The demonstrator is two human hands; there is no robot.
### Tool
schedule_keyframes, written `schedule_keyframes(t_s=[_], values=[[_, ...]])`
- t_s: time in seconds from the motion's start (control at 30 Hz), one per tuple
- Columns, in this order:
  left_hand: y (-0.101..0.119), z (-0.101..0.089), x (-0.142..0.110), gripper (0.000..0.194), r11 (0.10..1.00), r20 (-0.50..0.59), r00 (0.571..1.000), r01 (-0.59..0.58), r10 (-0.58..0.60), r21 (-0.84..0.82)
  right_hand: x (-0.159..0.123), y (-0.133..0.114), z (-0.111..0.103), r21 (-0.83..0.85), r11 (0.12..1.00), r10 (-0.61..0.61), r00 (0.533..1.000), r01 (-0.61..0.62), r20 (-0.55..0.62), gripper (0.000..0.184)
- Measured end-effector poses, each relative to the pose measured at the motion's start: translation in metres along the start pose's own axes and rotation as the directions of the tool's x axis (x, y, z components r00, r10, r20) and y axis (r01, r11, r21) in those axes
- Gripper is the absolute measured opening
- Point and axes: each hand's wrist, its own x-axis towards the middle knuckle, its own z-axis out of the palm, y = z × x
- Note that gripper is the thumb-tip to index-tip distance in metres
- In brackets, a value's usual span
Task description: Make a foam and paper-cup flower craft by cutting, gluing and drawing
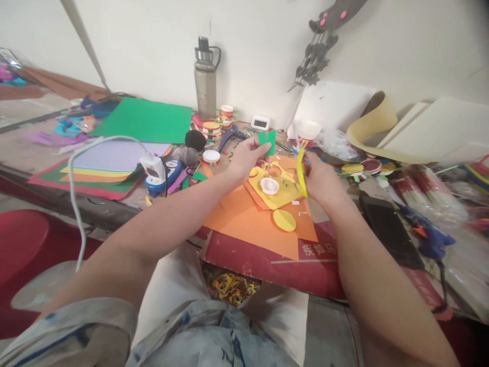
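Observation:
My left hand [247, 155] pinches a small green piece of paper [267, 141] upright, with a slit running down from its top edge. In my right hand [319, 176] are yellow-handled scissors [301, 173], a short way right of the paper and apart from it; their blades are blurred. Below my hands lies a yellow sheet [273, 199] with a small white cup-like piece [269, 186] on it. A yellow paper disc [284, 220] rests nearer to me on the orange paper [237, 214].
A grey bottle [206, 84] and a white digital clock [260, 122] stand by the wall. Coloured sheets [145, 120] lie left, beside a charger plug [153, 168] with a white cable. A paper cup [307, 133] stands beyond my right hand, and a black phone [389, 227] lies right.

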Motion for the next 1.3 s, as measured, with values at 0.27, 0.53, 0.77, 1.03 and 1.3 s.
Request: schedule_keyframes(t_s=[0.27, 0.53, 0.77, 1.03, 1.3], values=[[-0.003, 0.007, -0.012, 0.037, 0.998, 0.177, 0.983, 0.041, -0.049, 0.047, 0.003, -0.008, 0.035, 0.735, 0.639, -0.021, 0.960, 0.228, -0.279, 0.058], [-0.007, 0.011, -0.022, 0.026, 0.991, 0.292, 0.953, 0.049, -0.083, 0.123, 0.003, -0.010, 0.034, 0.738, 0.666, 0.043, 0.981, 0.113, -0.189, 0.066], [-0.009, 0.000, -0.009, 0.047, 0.867, 0.161, 0.984, -0.144, 0.075, 0.478, 0.002, -0.015, 0.022, 0.750, 0.662, 0.169, 0.978, -0.022, -0.121, 0.059], [-0.011, -0.004, -0.001, 0.019, 0.669, 0.133, 0.935, -0.330, 0.329, 0.666, 0.001, -0.017, 0.024, 0.748, 0.663, 0.124, 0.987, -0.005, -0.103, 0.064], [0.005, 0.008, -0.021, 0.034, 0.958, 0.394, 0.918, -0.086, -0.031, 0.274, -0.006, -0.024, 0.019, 0.682, 0.727, 0.002, 0.992, 0.084, -0.124, 0.065]])
